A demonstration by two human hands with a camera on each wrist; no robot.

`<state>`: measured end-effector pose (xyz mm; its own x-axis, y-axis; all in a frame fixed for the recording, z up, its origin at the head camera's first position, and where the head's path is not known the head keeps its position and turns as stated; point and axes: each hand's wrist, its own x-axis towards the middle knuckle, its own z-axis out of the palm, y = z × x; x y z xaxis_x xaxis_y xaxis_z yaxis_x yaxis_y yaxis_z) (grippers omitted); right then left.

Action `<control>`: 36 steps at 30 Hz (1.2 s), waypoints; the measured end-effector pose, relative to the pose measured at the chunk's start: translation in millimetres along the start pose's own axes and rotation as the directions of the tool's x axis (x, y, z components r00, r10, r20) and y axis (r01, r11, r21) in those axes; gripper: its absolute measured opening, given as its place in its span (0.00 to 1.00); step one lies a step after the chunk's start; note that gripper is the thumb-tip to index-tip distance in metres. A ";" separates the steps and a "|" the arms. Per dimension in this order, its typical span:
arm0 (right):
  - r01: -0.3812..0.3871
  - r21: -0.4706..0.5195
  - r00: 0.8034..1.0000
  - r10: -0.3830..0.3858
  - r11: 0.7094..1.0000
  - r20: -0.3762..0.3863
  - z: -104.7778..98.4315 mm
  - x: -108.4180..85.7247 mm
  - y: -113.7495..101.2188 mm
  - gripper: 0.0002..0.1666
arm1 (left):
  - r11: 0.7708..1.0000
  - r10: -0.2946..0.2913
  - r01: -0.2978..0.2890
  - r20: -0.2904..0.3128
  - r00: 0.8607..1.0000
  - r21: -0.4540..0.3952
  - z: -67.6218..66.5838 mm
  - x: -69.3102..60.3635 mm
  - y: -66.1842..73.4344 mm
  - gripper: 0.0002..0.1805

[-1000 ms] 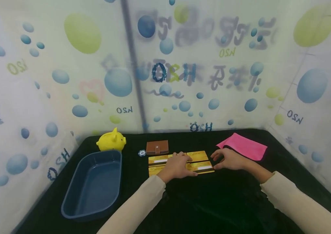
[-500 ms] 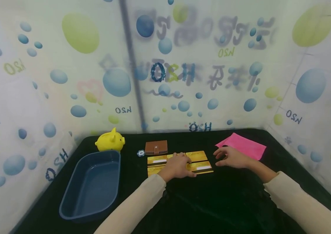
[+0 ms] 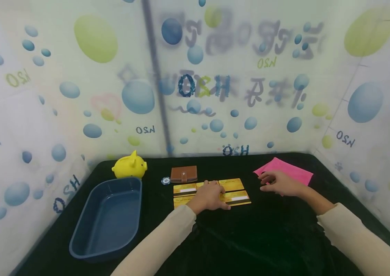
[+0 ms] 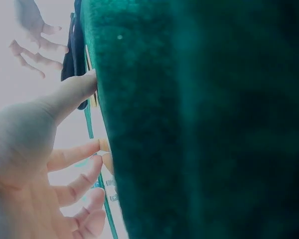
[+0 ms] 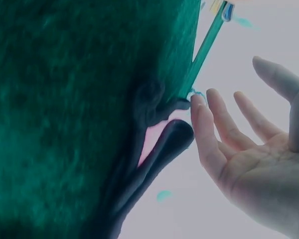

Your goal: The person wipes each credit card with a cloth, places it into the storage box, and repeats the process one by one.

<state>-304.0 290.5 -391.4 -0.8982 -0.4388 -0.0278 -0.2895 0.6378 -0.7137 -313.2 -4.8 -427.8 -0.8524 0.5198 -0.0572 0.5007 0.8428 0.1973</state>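
My left hand (image 3: 208, 196) rests over several gold cards (image 3: 232, 184), which lie in two rows on the dark green cloth. In the left wrist view its thumb and fingers (image 4: 72, 191) are spread, with fingertips at the cards. My right hand (image 3: 281, 183) hovers right of the cards, in front of a pink cloth (image 3: 296, 171). It holds nothing; its fingers (image 5: 226, 124) are loosely bent in the right wrist view. Beside them there is a dark, long thing with rounded ends (image 5: 172, 142); its kind is unclear, and the head view hides it behind the hand.
A blue basin (image 3: 112, 222) stands at the left, with a yellow piggy bank (image 3: 130, 165) behind it. A brown wallet (image 3: 184, 174) and a poker chip (image 3: 165, 180) lie behind the cards. Patterned curtains (image 3: 215, 134) close off the back and sides.
My right hand has drawn away from the cards' right edge, moving rightward and slightly up toward the pink cloth. My left hand stays on the cards. The cards look unmoved.
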 end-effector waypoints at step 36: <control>-0.037 -0.113 0.978 0.013 0.993 -0.206 -30.7 -18.0 46.5 0.25 | 0.955 0.062 -0.091 -0.109 0.992 -0.281 -25.4 -22.6 0.8 0.30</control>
<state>-311.5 347.5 -402.6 -0.9507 -0.2908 0.1080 -0.2919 0.7209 -0.6285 -297.4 -19.4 -401.5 -0.8311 0.5527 0.0625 0.5133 0.7189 0.4688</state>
